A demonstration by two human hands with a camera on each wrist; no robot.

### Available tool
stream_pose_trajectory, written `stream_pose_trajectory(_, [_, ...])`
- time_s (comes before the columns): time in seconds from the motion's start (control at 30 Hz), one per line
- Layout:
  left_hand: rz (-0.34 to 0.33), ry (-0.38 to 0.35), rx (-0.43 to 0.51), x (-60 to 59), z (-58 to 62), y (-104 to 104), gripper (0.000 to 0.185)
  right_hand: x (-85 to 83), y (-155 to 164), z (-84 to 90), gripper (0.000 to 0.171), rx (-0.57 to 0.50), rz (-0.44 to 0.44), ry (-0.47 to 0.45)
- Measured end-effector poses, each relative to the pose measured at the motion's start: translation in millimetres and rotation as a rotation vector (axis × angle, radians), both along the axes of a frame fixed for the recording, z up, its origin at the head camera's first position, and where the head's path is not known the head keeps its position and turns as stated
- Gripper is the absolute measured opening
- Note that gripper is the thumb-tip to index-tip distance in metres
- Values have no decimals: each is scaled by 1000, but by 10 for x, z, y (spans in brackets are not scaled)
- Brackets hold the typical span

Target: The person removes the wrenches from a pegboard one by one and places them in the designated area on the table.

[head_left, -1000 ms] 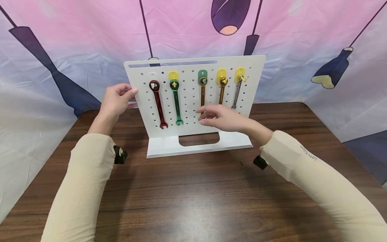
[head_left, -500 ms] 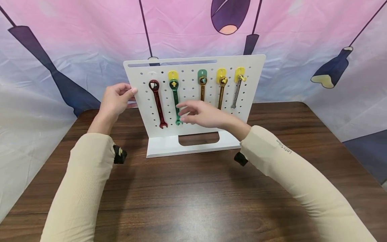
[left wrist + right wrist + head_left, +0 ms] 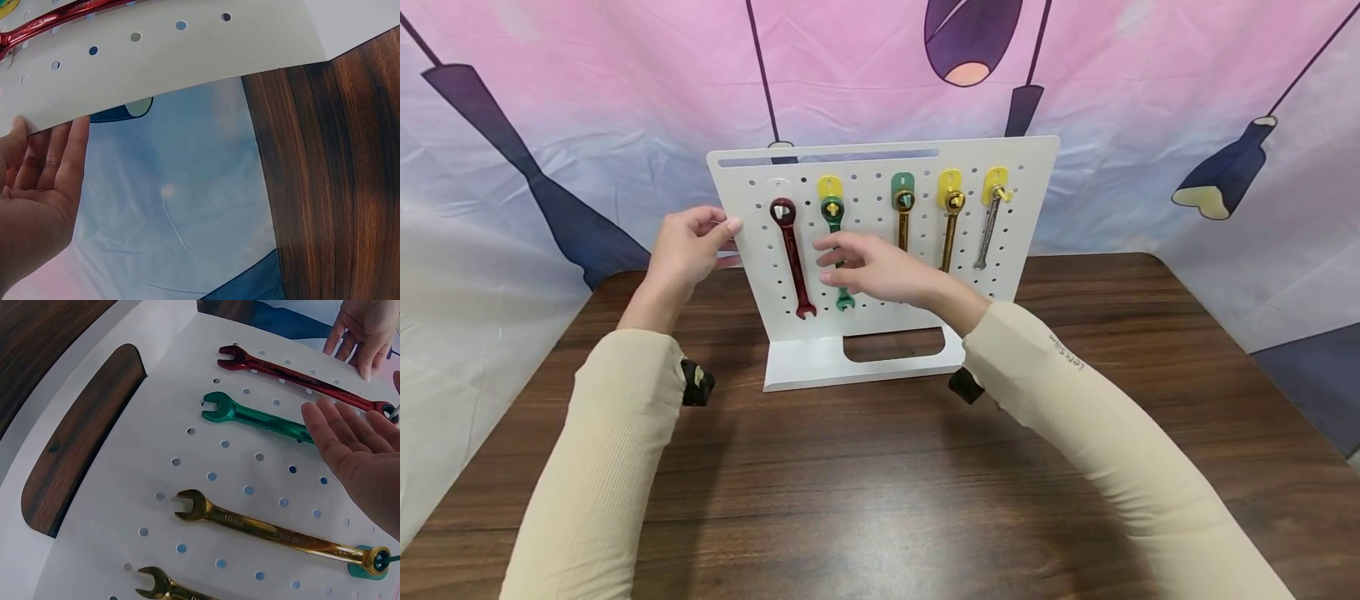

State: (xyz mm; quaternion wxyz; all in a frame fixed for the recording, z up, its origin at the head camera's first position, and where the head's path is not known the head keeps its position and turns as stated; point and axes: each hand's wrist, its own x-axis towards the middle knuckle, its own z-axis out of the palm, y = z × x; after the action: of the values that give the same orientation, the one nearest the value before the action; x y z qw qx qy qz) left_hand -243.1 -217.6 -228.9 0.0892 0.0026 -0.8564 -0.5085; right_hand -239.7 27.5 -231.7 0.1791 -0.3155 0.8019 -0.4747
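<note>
A white pegboard stand (image 3: pixel 880 292) is upright on the wooden table. From its hooks hang a red wrench (image 3: pixel 791 258), a green wrench (image 3: pixel 833 221), two gold wrenches (image 3: pixel 902 225) (image 3: pixel 950 229) and a silver wrench (image 3: pixel 988 229). My left hand (image 3: pixel 688 246) holds the board's left edge, thumb on the front and fingers (image 3: pixel 53 153) straight behind it. My right hand (image 3: pixel 872 268) hovers open in front of the green wrench (image 3: pixel 256 415), fingers (image 3: pixel 340 434) straight, holding nothing. It hides the middle of that wrench's shaft. The red wrench (image 3: pixel 294 372) lies just beyond the fingertips.
The brown wooden table (image 3: pixel 880 483) stretches in front of the stand's base (image 3: pixel 820 367), which has a slot cut in it. A pink and blue printed cloth (image 3: pixel 550 100) hangs behind and along both sides, close to the board.
My right hand has moved left along the board, from in front of the first gold wrench to the green one. The left hand and the board have stayed put.
</note>
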Motion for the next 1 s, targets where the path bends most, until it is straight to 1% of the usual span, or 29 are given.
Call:
stream_pose_trajectory(0.23, [-1, 0, 14, -5, -10, -3, 34, -46, -89, -1, 47, -61, -23, -61])
stream_pose_trajectory(0.37, [-4, 4, 7, -2, -14, -7, 35, -79, -140, 2, 46, -100, -51, -66])
stream_pose_trajectory(0.77, [-8, 10, 11, -11, -14, -15, 34, -112, -282, -41, 47, -98, -109, -89])
stream_pose_trajectory(1.0, [-4, 12, -4, -4, -14, -12, 34, -117, -378, -52, 49, -137, -144, -133])
